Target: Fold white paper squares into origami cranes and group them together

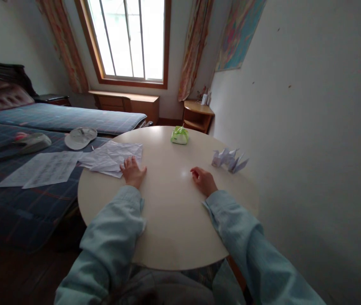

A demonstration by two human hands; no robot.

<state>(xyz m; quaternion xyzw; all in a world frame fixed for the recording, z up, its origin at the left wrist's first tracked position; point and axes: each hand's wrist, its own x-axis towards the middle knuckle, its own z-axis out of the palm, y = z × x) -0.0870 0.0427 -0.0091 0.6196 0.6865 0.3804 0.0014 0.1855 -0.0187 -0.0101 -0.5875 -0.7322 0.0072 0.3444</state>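
My left hand (132, 171) lies with its fingers spread, the fingertips at the right edge of a pile of creased white paper sheets (112, 154). That pile sits at the left side of a round white table (167, 228). My right hand (203, 181) rests on the tabletop with its fingers curled in, and no object shows in it. Beyond it, to the right, stand several folded white paper figures (229, 159) in a close group; they look like origami cranes. A green and white tissue pack (179, 135) is near the table's far edge.
Left of the table is a bed (40, 212) with a blue checked cover. On it lie printed sheets (51, 167), a pale cap (81, 138) and a grey bag-like item (34, 143). A white wall (320, 169) runs along the right. A corner shelf (198, 112) stands behind.
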